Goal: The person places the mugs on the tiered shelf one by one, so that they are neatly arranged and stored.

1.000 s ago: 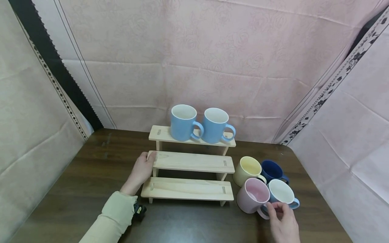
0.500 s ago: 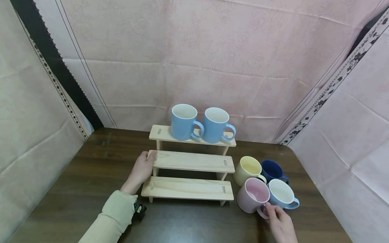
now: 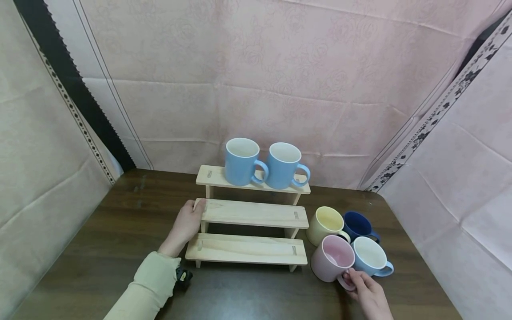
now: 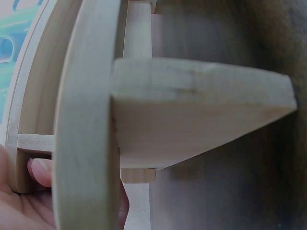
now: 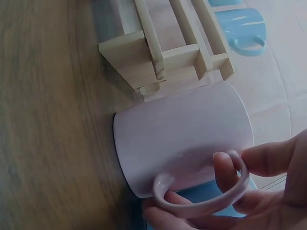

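A pink mug point(image 3: 330, 260) stands upright on the table, front left in a cluster of mugs. My right hand point(image 3: 368, 293) grips its handle, fingers hooked through the loop in the right wrist view, where the mug body point(image 5: 182, 134) shows large. Left of the mugs is a three-step wooden rack point(image 3: 248, 249). My left hand point(image 3: 187, 222) holds the left end of its middle step, the thumb on top; the left wrist view shows fingertips under the board. Two light blue mugs, one on the left point(image 3: 241, 162) and one on the right point(image 3: 283, 165), stand on the top step, handles to the right.
Close around the pink mug stand a yellow mug point(image 3: 326, 226), a dark blue mug point(image 3: 359, 224) and a light blue mug point(image 3: 370, 255). Pale patterned cloth point(image 3: 280, 80) hangs behind and at both sides of the brown wooden table point(image 3: 100, 249).
My right hand has shifted left from beside the front light blue mug onto the pink mug's handle and taken hold of it. The left hand and the rack stay in place.
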### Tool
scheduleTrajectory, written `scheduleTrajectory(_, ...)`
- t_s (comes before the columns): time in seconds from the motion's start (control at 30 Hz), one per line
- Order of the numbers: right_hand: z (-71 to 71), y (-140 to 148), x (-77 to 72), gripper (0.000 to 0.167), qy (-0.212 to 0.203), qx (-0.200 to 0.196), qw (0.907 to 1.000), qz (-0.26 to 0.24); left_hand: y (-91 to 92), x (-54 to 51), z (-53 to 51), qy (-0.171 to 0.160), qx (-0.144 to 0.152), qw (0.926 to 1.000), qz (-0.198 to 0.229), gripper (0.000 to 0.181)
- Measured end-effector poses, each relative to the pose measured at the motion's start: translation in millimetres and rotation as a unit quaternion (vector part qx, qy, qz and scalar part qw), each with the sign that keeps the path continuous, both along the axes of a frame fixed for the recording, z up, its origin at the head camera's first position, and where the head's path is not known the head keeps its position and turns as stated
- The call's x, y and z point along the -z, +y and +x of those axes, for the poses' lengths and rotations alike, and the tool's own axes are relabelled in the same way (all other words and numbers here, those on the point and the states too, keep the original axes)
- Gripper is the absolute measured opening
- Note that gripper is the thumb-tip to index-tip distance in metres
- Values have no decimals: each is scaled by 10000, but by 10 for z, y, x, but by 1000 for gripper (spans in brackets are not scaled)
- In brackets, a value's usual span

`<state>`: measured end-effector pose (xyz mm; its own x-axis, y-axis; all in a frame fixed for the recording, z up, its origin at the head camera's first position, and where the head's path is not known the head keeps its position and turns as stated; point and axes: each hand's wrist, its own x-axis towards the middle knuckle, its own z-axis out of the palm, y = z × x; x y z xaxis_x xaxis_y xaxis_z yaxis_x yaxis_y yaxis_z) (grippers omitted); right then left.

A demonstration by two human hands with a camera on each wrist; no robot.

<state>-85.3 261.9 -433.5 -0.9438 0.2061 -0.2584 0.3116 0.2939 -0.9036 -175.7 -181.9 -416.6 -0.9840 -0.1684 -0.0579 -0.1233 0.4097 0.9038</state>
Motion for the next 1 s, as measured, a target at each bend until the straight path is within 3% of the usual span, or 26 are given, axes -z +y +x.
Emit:
scheduleTrajectory(0.23, 12, 15, 7, 40, -182, 108, 9985, -514, 1, 1, -1, 14, 17, 10000, -11, 60)
scheduleTrajectory(0.63, 13, 1, 13, 51, -306, 171, 9976, -601, -4, 24, -14, 0, 4, 10000, 41, 55)
scheduleTrajectory(1.0, 6, -34, 29, 47, -160, 369, 9958, -816, 1, 8, 12, 56, 17, 9999, 102, 60)
